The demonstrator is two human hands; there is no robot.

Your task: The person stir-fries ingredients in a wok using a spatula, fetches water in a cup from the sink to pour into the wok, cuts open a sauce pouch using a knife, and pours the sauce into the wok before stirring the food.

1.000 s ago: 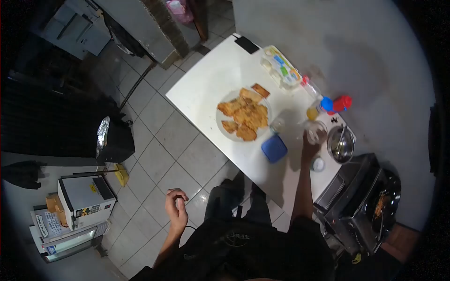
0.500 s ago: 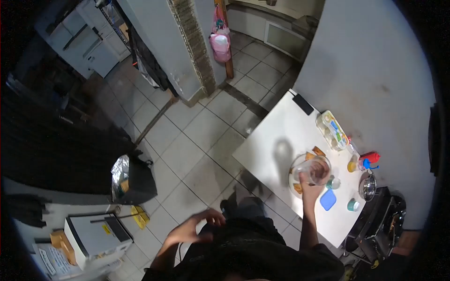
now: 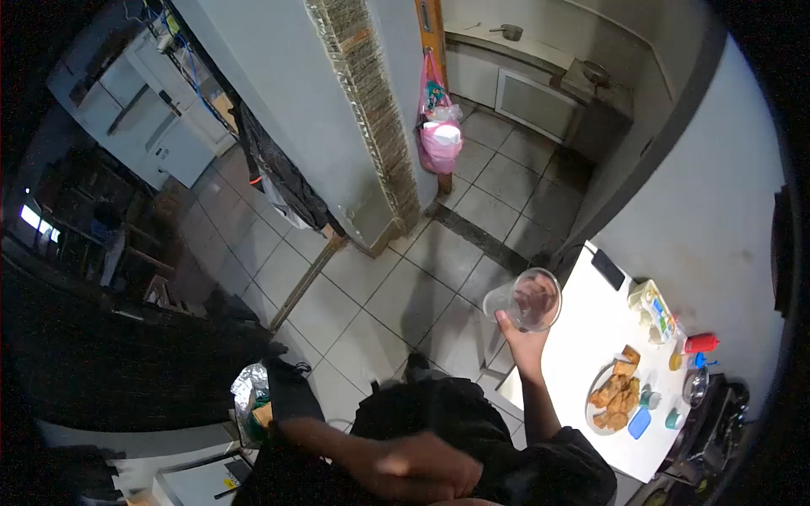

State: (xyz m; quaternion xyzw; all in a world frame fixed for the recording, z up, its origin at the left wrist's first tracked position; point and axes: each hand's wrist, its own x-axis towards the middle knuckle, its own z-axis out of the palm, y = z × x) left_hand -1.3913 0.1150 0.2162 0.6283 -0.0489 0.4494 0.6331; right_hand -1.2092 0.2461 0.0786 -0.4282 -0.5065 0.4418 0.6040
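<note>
My right hand (image 3: 526,344) is wrapped round a clear plastic cup (image 3: 499,300), tilted with its wide mouth toward the upper right. Fingers show through the cup wall. It is held up over the floor, just off the left edge of the white table (image 3: 571,337). My left hand (image 3: 422,468) is in front of my dark clothing, low in the view. Motion smears its fingers, so their pose is unclear. On the table, a plate (image 3: 593,419) bears several browned, fried-looking food pieces (image 3: 618,400).
A phone (image 3: 607,270), an egg carton (image 3: 652,309), a red bottle (image 3: 700,343), a blue lid (image 3: 639,423) and a metal bowl (image 3: 696,387) stand along the table's wall side. A stove (image 3: 721,430) adjoins it. A pink bag (image 3: 441,145) hangs from a post.
My right hand and the cup have moved left, from over the plate to beyond the table edge. My left hand has swung in across my body. The camera view has turned.
</note>
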